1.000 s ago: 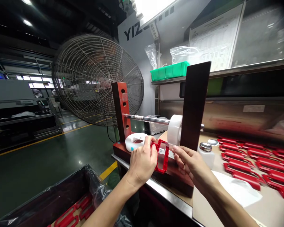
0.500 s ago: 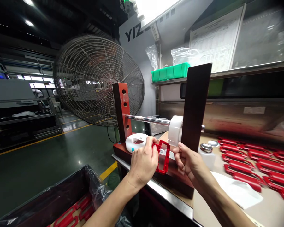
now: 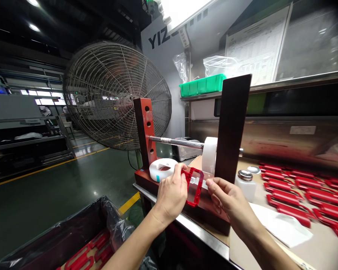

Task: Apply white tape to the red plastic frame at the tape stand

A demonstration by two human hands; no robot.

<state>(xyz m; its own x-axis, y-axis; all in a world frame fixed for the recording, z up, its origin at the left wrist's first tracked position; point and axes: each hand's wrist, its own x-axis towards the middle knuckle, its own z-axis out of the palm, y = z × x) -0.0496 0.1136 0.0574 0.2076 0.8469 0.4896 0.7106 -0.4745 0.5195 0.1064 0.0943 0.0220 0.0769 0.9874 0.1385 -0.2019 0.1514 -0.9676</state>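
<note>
Left hand (image 3: 171, 195) gripping red plastic frame (image 3: 193, 186) upright over tabletop (image 3: 321, 247) edge, right hand (image 3: 225, 197) pinching white label (image 3: 203, 183) at frame's right side, label roll (image 3: 209, 155) on steel rod (image 3: 177, 142) just behind, red parts (image 3: 293, 187) spread at right

Above and behind your left hand (image 3: 171, 194), the grey machine panel (image 3: 165, 56) shows the dark letters "YIZ", with the rest cut off. The small white label (image 3: 193, 180) on the red frame (image 3: 193, 186) you hold carries print too small to read, as does the posted sheet (image 3: 256, 41) up right.
</note>
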